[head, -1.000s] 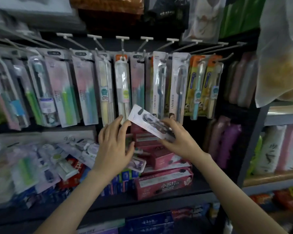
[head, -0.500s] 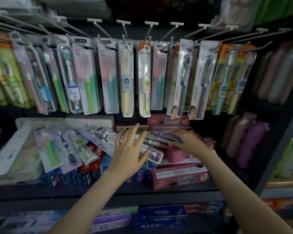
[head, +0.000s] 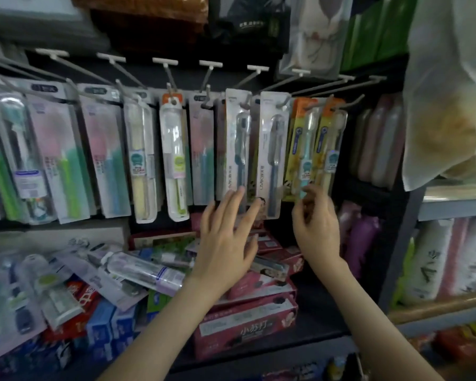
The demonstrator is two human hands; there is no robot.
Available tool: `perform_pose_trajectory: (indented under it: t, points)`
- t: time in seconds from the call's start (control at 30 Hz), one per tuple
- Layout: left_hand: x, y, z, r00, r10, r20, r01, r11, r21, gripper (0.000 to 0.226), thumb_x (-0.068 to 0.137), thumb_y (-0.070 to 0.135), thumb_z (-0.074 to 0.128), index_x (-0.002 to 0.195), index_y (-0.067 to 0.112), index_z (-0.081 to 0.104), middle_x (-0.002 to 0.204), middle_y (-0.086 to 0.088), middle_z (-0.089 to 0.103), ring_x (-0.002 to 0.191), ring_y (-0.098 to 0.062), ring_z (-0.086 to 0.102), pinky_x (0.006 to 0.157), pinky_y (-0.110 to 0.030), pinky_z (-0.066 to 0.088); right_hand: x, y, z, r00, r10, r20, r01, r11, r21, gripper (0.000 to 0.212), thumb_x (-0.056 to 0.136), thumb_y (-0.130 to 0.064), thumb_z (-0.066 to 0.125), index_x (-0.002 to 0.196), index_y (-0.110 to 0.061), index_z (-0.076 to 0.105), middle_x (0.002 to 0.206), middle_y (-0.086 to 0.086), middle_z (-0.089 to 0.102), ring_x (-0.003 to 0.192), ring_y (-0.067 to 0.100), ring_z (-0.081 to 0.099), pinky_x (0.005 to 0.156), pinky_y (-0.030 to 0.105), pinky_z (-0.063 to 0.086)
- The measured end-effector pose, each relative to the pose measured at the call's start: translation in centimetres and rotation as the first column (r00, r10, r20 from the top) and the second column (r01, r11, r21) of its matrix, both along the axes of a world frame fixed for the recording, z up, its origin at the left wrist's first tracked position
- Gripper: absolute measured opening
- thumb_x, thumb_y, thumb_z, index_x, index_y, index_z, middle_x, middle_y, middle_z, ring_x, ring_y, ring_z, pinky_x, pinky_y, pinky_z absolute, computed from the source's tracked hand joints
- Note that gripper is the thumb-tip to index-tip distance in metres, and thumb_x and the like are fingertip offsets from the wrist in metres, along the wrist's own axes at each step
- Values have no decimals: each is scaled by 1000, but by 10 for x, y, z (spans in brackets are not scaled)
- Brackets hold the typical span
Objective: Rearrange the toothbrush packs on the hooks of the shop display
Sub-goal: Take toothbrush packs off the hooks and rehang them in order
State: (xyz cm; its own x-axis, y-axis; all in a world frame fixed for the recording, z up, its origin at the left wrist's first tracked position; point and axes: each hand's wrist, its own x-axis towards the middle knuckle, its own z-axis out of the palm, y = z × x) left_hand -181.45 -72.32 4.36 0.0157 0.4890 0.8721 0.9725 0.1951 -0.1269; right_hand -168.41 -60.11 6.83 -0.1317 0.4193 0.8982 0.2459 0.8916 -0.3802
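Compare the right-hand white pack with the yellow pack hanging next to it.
The white pack has a plain white card and a dark brush; the yellow pack has an orange top and a pale teal brush. The white pack's bottom edge hangs lower than the yellow pack's. The left hand's straight fingers reach the white pack's foot; the right hand's curled fingers reach the yellow pack's. Both hang upright, side by side.

**Where everything sits on the toothbrush wall**

So the toothbrush packs (head: 173, 160) hang in one row off the hooks (head: 209, 78) up top. Under them on the shelf (head: 313, 317), a heap of loose packs (head: 138, 270) lies to the left, with stacked boxes (head: 245, 325) to the right. The left hand (head: 226, 243) and right hand (head: 316, 224) are side by side in front of the row's lower ends, right of centre. Bottles (head: 379, 144) stand further right.
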Motion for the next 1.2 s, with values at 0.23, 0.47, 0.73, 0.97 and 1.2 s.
perform_pose_trajectory:
  t: [0.23,0.47,0.73,0.97,1.2]
  points:
    - [-2,48,34,989,127,-71,-127,992,1,87,79,33,72,150,19,25,156,-14,13,143,-32,11,113,-51,3,-20,37,35,1000,-21,15,24,962,-272,66,92,-24,58,143,0,25,142,17,38,131,28,35,103,29,32]
    - [-9,53,34,988,147,-40,-147,989,0,77,84,36,65,149,17,28,154,-18,20,143,-34,16,113,-53,3,-35,58,51,999,32,34,-16,921,-388,41,92,-21,57,128,-5,45,115,16,59,103,30,57,75,23,40]
    - [-1,47,35,995,95,34,-94,995,-39,66,90,40,50,149,21,27,156,-16,18,145,-30,12,114,-49,-2,-8,32,46,961,172,-215,-254,852,-457,46,92,-24,57,135,-13,46,122,6,60,109,20,59,92,29,48]
    - [14,42,40,983,-42,181,43,999,-3,62,87,43,39,144,21,31,151,-13,26,141,-26,20,114,-51,11,-4,18,42,958,189,-217,-269,855,-443,45,94,-26,53,136,-13,45,126,8,59,113,20,57,97,34,47]
    - [18,42,48,966,-106,234,99,994,39,60,86,36,50,141,18,36,147,-11,33,133,-23,25,111,-46,13,24,9,56,940,170,-296,-274,894,-356,21,92,-17,54,113,-15,54,85,-1,62,68,3,55,61,19,44]
